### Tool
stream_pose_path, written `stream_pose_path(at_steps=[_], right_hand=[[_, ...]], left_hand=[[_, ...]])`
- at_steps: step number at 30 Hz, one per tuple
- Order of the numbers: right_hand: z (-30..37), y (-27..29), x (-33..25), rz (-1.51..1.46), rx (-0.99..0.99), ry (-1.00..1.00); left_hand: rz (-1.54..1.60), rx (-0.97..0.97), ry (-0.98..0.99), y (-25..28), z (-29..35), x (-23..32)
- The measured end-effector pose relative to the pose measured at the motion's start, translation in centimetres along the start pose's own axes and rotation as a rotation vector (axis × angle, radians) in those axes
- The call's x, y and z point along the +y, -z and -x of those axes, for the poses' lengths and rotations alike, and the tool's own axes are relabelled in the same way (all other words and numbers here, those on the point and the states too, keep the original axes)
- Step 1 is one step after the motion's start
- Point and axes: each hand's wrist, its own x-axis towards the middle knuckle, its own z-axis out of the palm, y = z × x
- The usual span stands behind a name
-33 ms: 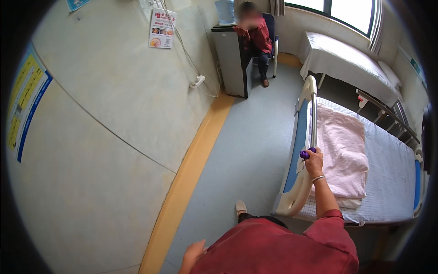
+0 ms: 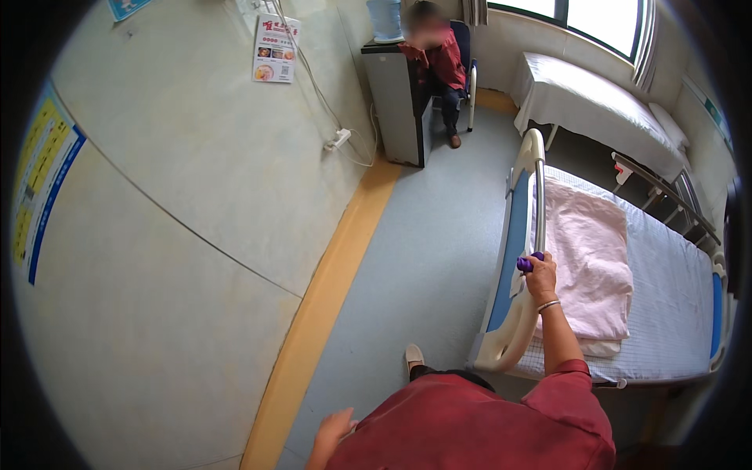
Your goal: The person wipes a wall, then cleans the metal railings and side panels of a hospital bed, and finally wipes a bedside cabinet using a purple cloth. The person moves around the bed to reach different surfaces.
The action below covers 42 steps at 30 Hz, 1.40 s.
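We're stretching our right hand (image 2: 542, 276) forward, clutching one purple bundle (image 2: 526, 265) by the bed rail (image 2: 540, 204). Left hand (image 2: 335, 427) hangs low, can't tell its grip. Two beds (image 2: 670, 294) total.

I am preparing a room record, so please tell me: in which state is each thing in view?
Right hand: closed on the purple cloth, at the metal rail.
Purple cloth: bunched up.
Left hand: lowered; open or closed is unclear.
Pink blanket: folded, lying flat, slightly wrinkled.
White sheet: draped, edge hanging down.
Water bottle: upright; level unclear.
Right-hand curtain: gathered.
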Motion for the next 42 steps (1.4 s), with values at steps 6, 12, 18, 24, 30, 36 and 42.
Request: stream_pose_path(at_steps=[6, 12, 18, 24, 30, 36, 42], right_hand=[[-3.3, -1.4, 1.0, -0.003, 0.074, -0.049], [-4.2, -1.4, 0.6, 0.025, 0.11, -0.035], [-4.8, -1.4, 0.1, 0.047, 0.121, -0.021], [-5.3, -2.0, 0.7, 0.037, 0.086, -0.044], [-5.8, -2.3, 1.8, -0.038, 0.099, 0.0], [-7.7, -2.6, 2.5, -0.128, 0.063, -0.021], [-11.6, -3.5, 2.0, -0.058, 0.129, -0.031]], left_hand=[[-0.033, 0.076, -0.188, 6.6, -7.9, 0.3], [0.535, 0.114, -0.048, 14.4, -16.5, 2.6], [2.136, 0.245, -0.425, 28.7, -23.5, 2.1], [2.258, 0.502, -0.524, 42.9, -24.4, 6.8], [2.326, 0.416, -0.584, 48.1, -29.2, 9.3], [2.377, 0.341, -0.521, 50.7, -36.8, 10.6], [2.379, 0.29, -0.384, 54.1, -43.9, 12.6]])
